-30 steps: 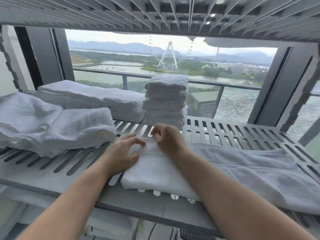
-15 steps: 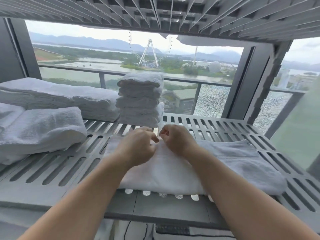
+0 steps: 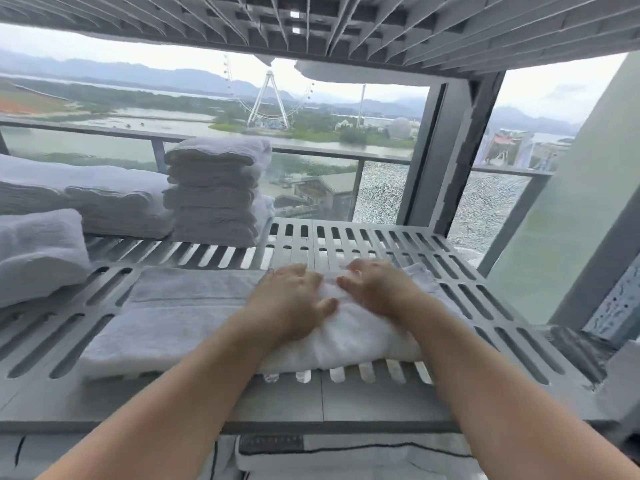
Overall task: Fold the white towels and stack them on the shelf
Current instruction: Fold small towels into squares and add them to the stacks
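I see the left hand [image 3: 294, 303] and right hand [image 3: 379, 289] pressing flat, side by side, on the folded white terry towel [image 3: 173, 323]. Slats of the grey slatted plastic shelf [image 3: 398, 242] show beyond its far edge.

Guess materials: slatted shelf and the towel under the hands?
Shelf: probably moulded grey plastic with a matte finish, judging by the uniform rounded slots and panel seams; painted metal isn't ruled out. Towel: white terry, likely cotton, with a fuzzy matte nap, a thick soft fold edge and a flatter band across it.
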Tool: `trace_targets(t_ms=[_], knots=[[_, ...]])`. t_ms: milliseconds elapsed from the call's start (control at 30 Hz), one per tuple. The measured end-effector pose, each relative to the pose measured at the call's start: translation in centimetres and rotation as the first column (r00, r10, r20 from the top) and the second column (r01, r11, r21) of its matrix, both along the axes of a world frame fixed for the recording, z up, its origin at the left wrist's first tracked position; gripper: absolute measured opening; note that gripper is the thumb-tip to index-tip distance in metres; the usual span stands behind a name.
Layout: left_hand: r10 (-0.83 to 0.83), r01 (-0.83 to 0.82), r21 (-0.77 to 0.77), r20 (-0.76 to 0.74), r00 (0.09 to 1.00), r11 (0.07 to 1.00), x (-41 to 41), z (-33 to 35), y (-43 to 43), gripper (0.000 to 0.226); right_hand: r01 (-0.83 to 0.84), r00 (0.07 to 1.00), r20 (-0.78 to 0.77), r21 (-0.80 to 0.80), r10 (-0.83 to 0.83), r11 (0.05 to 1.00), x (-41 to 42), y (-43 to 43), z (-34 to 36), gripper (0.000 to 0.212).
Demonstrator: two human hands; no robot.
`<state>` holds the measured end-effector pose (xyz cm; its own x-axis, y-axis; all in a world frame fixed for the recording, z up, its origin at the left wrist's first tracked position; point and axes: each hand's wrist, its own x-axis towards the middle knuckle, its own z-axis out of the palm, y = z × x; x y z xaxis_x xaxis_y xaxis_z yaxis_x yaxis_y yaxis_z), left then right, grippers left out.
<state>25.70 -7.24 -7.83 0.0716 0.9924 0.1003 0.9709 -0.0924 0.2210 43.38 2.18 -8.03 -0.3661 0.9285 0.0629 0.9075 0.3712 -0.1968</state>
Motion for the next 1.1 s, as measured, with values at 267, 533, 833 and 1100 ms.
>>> trace_targets(t_ms=[267,533,833,1100], knots=[[0.061,-0.064,-0.034,-0.076,0.995,0.997,3.5,0.6,1.1,0.055,0.028,0.994,-0.108,-0.017,-0.03,0.999,6.3,1.5,0.0,0.053],[-0.029,0.016,-0.096,-0.134,0.991,0.995,8.5,-1.2,1.4,0.084,0.171,0.942,-0.292,-0.002,-0.164,0.985,10.3,2.2,-0.7,0.023],[-0.065,0.046,-0.093,-0.212,0.975,0.995,7.9,-2.2,1.2,0.093,0.168,0.917,-0.365,-0.005,-0.158,0.986,10.9,3.0,-1.0,0.04],[-0.046,0.033,-0.071,-0.194,0.98,0.997,8.0,-2.0,0.9,0.109,0.194,0.799,-0.586,0.038,-0.135,0.98,11.0,3.0,-0.4,0.039]])
